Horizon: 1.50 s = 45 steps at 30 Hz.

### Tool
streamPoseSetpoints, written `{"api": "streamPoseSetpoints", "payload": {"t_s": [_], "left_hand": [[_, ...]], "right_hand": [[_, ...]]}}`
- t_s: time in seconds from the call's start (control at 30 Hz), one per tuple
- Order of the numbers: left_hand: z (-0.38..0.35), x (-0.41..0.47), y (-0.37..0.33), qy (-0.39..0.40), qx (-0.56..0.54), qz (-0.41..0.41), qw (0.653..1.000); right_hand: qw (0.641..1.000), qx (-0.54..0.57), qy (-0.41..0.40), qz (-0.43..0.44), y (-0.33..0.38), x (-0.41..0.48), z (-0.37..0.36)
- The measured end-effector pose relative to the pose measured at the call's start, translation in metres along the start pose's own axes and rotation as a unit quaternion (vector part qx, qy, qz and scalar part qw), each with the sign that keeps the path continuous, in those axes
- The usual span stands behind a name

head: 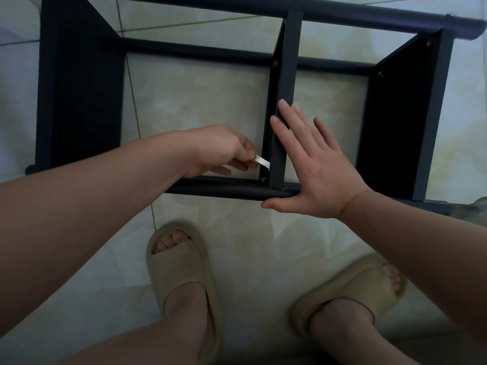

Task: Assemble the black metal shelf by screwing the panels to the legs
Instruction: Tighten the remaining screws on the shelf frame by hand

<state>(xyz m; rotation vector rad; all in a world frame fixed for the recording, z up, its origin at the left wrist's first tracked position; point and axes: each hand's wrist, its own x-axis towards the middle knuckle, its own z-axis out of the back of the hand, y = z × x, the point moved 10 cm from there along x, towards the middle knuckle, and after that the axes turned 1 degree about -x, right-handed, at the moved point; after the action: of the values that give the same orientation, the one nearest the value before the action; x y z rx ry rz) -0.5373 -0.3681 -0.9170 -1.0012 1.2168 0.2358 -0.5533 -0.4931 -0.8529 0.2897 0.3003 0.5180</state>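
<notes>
The shelf [210,52] lies on the floor [210,101], upper frame. My left hand [216,151] pinches a thin wrench [262,161] at the screw [263,179], frame centre. My right hand [316,169], fingers spread, presses the middle panel [286,75]. I fear the wrench slipping off and the panel shifting.

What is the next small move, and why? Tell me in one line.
Probably lower the flat silvery tool, pinched in the left hand, onto the screw just below it, where the middle panel meets the near leg. The right hand lies flat against that panel, bracing it.
</notes>
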Motion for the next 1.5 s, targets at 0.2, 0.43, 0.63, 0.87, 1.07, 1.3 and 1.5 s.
{"api": "streamPoseSetpoints", "payload": {"t_s": [0.2, 0.43, 0.63, 0.87, 1.07, 1.3, 1.5], "left_hand": [[-0.001, -0.004, -0.001, 0.009, 0.05, -0.015, 0.999], [-0.005, -0.012, -0.003, 0.027, 0.1, -0.025, 0.994], [-0.011, -0.016, -0.004, 0.037, 0.137, -0.036, 0.989], [-0.014, -0.014, -0.003, 0.038, 0.167, -0.025, 0.985], [-0.007, -0.012, -0.007, 0.011, 0.168, -0.026, 0.985], [0.01, -0.009, -0.023, -0.06, 0.204, -0.077, 0.974], [0.016, -0.01, -0.033, -0.075, 0.17, -0.124, 0.975]], "right_hand": [[1.0, -0.002, 0.001, 0.0, 0.0, 0.0, 0.0], [1.0, -0.004, 0.011, -0.001, 0.0, 0.0, 0.0], [1.0, -0.004, 0.018, -0.002, 0.001, 0.0, 0.0], [1.0, -0.005, 0.019, 0.0, 0.0, 0.0, -0.001], [1.0, -0.004, 0.016, 0.0, 0.001, 0.0, -0.001], [1.0, -0.009, 0.015, 0.001, 0.0, 0.0, -0.001], [1.0, -0.005, 0.015, 0.004, 0.001, 0.0, -0.002]]}}
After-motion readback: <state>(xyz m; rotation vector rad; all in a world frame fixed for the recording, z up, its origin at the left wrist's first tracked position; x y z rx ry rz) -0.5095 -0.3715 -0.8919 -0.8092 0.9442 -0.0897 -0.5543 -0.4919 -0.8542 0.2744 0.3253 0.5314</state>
